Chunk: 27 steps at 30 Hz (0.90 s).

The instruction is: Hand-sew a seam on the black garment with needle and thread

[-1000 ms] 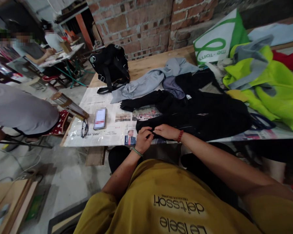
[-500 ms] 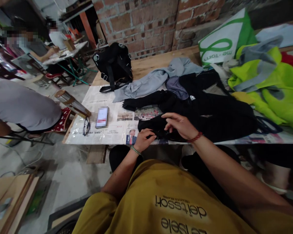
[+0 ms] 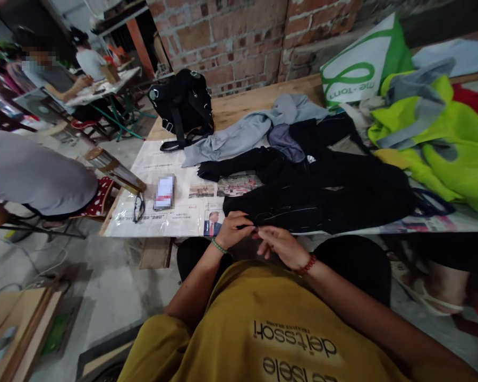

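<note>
A black garment [image 3: 314, 196] with white thread lines lies spread along the table's front edge. My left hand [image 3: 235, 231] is closed, its thumb and fingers pinching the garment's near edge. My right hand [image 3: 281, 245] hangs just off the table edge, its fingertips pinched together beside the left ones. Whatever it holds is too small to make out. Behind the black garment lie a light grey garment [image 3: 239, 135] and a dark grey cloth piece [image 3: 286, 143].
Newspaper under clear plastic covers the table [image 3: 175, 225]. On it are a phone [image 3: 164, 192], glasses [image 3: 139, 207], a metal flask [image 3: 113, 168] and a black backpack [image 3: 183, 103]. Neon-yellow clothing [image 3: 442, 143] and a white-green bag [image 3: 358, 71] lie right. A seated person [image 3: 35, 172] is at left.
My right hand has come down from above the black garment to the table's front edge, close to my left fingertips. The left hand stays at the garment's edge.
</note>
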Motion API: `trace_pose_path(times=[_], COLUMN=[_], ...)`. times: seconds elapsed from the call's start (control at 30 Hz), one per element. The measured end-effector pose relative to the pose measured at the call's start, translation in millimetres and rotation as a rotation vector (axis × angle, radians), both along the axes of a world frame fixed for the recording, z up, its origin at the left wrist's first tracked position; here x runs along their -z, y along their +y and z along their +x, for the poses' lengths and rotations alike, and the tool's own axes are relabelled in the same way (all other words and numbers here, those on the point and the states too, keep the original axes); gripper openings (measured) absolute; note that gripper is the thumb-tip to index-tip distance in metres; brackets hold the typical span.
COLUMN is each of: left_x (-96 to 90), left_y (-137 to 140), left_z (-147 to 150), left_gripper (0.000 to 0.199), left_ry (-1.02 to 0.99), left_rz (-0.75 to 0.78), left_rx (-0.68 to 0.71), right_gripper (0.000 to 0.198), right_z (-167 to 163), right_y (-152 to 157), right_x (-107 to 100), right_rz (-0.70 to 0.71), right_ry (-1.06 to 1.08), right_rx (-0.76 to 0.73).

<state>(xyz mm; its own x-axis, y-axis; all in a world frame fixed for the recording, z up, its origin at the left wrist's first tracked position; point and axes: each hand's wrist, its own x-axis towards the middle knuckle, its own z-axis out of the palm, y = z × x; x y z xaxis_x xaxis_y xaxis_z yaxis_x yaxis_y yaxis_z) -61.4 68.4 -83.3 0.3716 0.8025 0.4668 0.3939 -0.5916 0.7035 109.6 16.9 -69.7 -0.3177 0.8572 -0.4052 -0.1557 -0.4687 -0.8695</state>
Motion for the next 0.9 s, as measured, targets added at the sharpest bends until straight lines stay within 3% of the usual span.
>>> trace_pose_path(times=[0.13, 0.37, 0.6, 0.67, 0.8, 0.9], left_x=[-0.1, -4.6, -2.3, 0.2, 1.7, 1.5], left_y=[0.9, 1.7, -2.1, -2.5, -1.4, -0.4], left_z=[-2.3, -1.6, 0.4, 1.1, 1.8, 3.0], left_gripper=[0.015, 0.014, 0.014, 0.009, 0.028, 0.016], left_ry=[0.042, 0.037, -0.088, -0.051, 0.081, 0.125], left_rz=[0.031, 0.038, -0.094, -0.104, -0.126, -0.095], left_rx=[0.05, 0.148, -0.015, -0.063, -0.099, -0.065], right_gripper=[0.029, 0.029, 0.027, 0.025, 0.023, 0.021], right_z=[-9.2, -7.8, -8.0, -8.2, -8.7, -9.6], right_y=[9.7, 9.8, 4.8, 5.1, 7.1, 6.6], right_x=[-0.2, 1.1, 2.6, 3.1, 3.0, 3.4], right_rz=[0.01, 0.071, 0.091, 0.084, 0.091, 0.103], right_ry=[-0.007, -0.167, -0.196, -0.184, -0.165, -0.164], right_rx=[0.126, 0.137, 0.126, 0.104, 0.081, 0.092])
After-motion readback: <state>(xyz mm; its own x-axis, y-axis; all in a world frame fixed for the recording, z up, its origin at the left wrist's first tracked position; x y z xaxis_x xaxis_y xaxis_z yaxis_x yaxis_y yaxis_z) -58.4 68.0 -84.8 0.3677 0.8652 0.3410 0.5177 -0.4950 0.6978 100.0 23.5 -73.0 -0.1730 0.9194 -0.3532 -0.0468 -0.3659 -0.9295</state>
